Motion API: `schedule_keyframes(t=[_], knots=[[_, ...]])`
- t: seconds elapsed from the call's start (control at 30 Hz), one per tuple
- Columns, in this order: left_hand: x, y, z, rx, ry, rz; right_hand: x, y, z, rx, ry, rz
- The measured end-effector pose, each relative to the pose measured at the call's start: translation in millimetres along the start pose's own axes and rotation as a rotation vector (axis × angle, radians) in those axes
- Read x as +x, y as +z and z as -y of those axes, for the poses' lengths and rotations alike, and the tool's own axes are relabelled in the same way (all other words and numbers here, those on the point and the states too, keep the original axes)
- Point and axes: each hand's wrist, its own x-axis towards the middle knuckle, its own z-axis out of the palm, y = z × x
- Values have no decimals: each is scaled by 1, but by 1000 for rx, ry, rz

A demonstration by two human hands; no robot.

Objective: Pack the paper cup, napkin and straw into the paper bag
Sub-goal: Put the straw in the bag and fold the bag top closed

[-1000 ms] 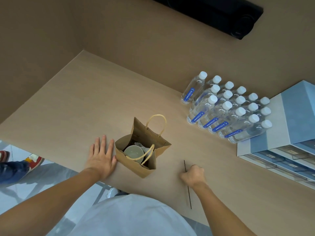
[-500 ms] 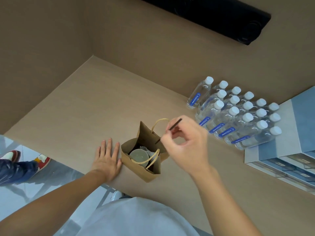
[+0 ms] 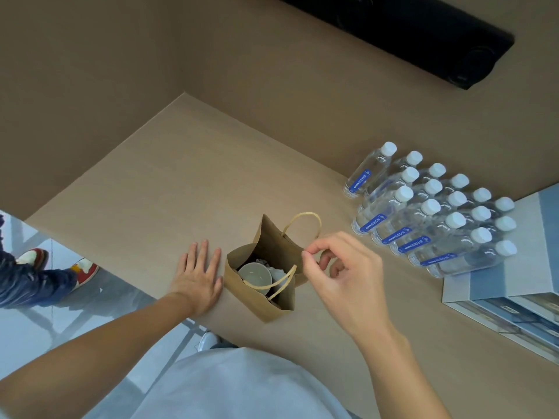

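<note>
Nearest to the camera is the person's grey shirt [image 3: 230,385], and both bare forearms reach forward from it. The left hand [image 3: 198,276] lies flat on the desk [image 3: 169,182], palm down with fingers spread and holding nothing; its thumb side is just beside the paper bag [image 3: 260,293]. The bag stands upright and open near the front edge of the desk. Inside it the paper cup [image 3: 257,275] stands with its mouth up, and the white napkin [image 3: 276,271] is beside the cup. The right hand [image 3: 344,276] hovers over the right side of the bag; thumb and forefinger are pinched together at the bag's rim. I cannot tell if they hold the straw, which is not visible. Farther right stand rows of water bottles [image 3: 429,219], and beside them blue boxes [image 3: 514,267].
</note>
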Motion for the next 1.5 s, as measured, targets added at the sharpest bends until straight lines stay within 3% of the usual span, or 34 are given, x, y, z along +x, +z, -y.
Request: schedule_keyframes(t=[0.07,0.13,0.23,0.33,0.4,0.67,0.8,1.0,1.13,1.3,1.5], knots=[[3,-15,0,-68,18,106,-8,-6,-5,31,79,-34],[1,-40,5,-279,88,174,-17,-13,-19,19,235,19],[-21,-80,15,-651,192,79,-36,-18,-46,-40,472,325],[-54,-111,5,-838,290,-7,-53,-4,-54,26,467,573],[-69,-123,-12,-898,375,-22,-58,16,-50,125,426,626],[-69,-125,-15,-848,433,-140,-62,33,-59,89,305,326],[-70,-135,-19,-902,498,-241,-60,31,-53,147,219,92],[-69,-134,-31,-1066,353,-330,-68,45,-59,353,500,-119],[-68,-126,-39,-820,639,-537,-73,52,-64,284,373,-75],[-68,-123,-33,-597,635,-371,-77,56,-66,111,304,10],[-69,-126,-44,-671,592,-318,-60,68,-62,-133,228,2]])
